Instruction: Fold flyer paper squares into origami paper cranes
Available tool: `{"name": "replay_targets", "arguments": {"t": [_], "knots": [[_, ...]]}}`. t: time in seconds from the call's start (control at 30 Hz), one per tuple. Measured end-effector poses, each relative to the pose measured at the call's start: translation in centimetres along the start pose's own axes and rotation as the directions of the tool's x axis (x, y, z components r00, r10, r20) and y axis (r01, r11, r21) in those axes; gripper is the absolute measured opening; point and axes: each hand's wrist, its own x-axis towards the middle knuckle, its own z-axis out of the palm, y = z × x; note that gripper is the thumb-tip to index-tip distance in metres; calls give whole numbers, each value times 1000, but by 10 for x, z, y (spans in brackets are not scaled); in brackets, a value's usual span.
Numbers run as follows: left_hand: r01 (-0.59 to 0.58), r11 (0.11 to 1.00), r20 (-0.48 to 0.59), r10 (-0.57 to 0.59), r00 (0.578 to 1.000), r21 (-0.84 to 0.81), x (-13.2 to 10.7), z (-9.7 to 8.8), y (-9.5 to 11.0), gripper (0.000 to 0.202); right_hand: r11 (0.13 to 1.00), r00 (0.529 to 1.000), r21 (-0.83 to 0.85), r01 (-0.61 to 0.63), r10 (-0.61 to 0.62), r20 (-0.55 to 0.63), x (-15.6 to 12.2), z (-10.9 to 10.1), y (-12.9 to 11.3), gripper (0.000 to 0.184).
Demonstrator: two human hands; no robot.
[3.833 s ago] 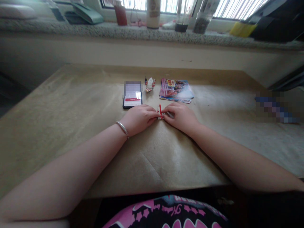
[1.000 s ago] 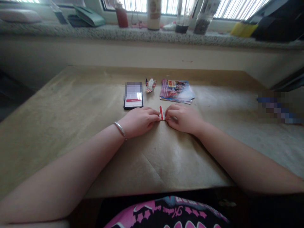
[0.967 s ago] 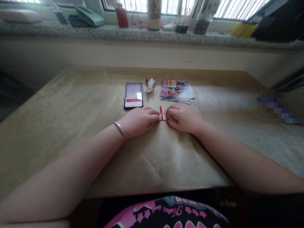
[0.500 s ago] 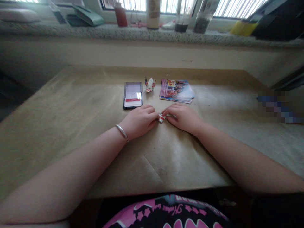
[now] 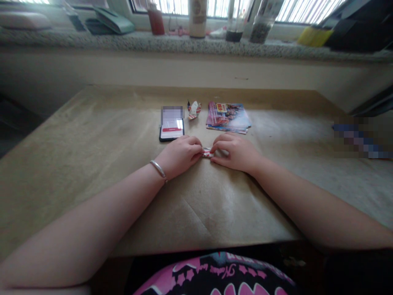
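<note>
Between my two hands, just above or on the table, is a small folded piece of printed paper (image 5: 207, 153), white with red marks. My left hand (image 5: 181, 154), with a silver bangle at the wrist, pinches its left end. My right hand (image 5: 235, 151) has thumb and forefinger closed on the right end, the fingers arched with a gap behind the tips. Beyond them stands a folded paper shape (image 5: 194, 110) in white, red and dark blue. A stack of colourful printed leaflets (image 5: 229, 116) lies behind my right hand.
A phone (image 5: 172, 129) with a lit screen lies just beyond my left hand. The table (image 5: 199, 213) has a tan cover with creases. At the far right is a blurred-out bluish item (image 5: 362, 141). Bottles, including a red one (image 5: 156, 20), line the stone windowsill (image 5: 172, 44).
The small paper has turned from a tilted position to lie more level between my fingers. My right fingers have arched and spread slightly; the things on the table stay put.
</note>
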Motion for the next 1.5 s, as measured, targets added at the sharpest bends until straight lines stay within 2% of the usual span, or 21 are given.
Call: {"name": "replay_targets", "arguments": {"t": [0.3,0.47,0.67,0.87,1.1,1.33,1.5], "knots": [[1,999,10,-1,1000,42,-1,-3,2,21,998,999,-48,-40,41,15,2,1,-7,20],[45,999,2,-45,999,22,0,2,-1,22,992,992,-1,-129,129,-2,4,4,-7,17],[163,987,-20,-164,986,-8,0,6,-3,17,978,979,55,-199,201,-26,8,12,-6,14],[136,991,-7,-136,991,-3,2,7,-4,17,949,950,115,-292,302,-75,8,16,-5,10],[103,994,-39,-105,994,-45,3,8,-3,15,954,953,96,-283,291,-87,7,18,-5,17],[109,992,-37,-112,993,-68,0,7,-2,16,952,958,187,-243,265,-107,6,17,-3,8],[100,992,-58,-105,993,-78,2,7,0,11,945,960,213,-247,269,-79,5,16,-4,8]]}}
